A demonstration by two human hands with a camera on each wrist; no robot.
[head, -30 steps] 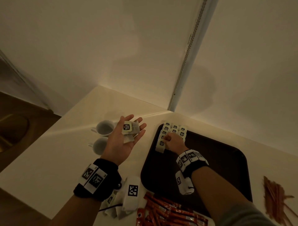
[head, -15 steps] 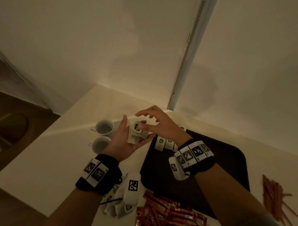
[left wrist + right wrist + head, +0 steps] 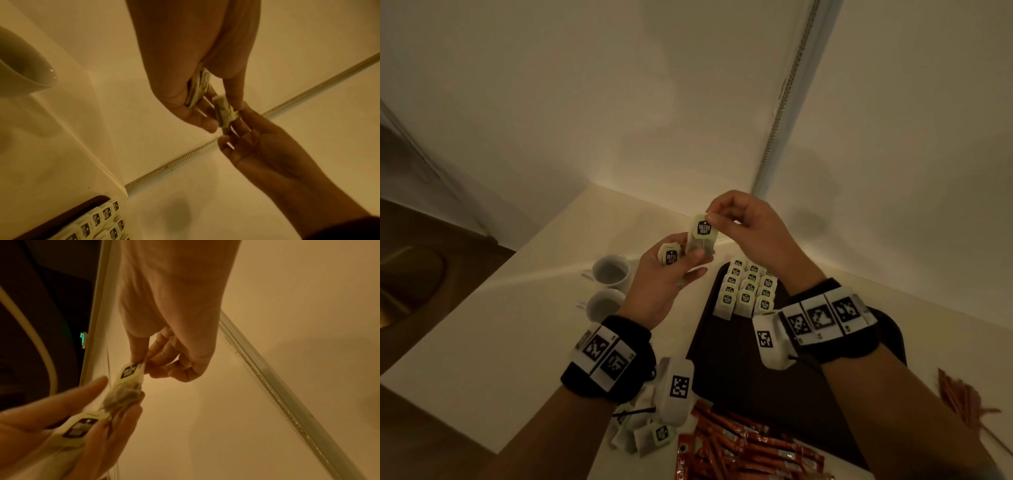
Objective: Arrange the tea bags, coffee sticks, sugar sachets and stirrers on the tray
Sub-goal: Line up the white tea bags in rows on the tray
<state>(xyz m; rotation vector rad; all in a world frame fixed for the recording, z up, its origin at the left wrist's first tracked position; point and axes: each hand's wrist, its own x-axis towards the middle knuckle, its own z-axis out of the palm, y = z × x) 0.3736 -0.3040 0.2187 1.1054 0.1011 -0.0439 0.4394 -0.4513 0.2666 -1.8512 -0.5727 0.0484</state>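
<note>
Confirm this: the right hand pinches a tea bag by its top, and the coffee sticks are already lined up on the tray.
Not quite. The right hand does pinch a tea bag, but the head view shows tea bags lined up on the tray, not coffee sticks.

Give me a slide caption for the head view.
Right hand pinches a tea bag from the left hand's stack, above the tray.

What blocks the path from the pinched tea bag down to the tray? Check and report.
Nothing visible does. The right hand pinches the tea bag by its top, in the air above the counter beside the tray. Below it, rows of tea bags fill the far left corner, and dark tray floor nearer the person lies bare.
</note>
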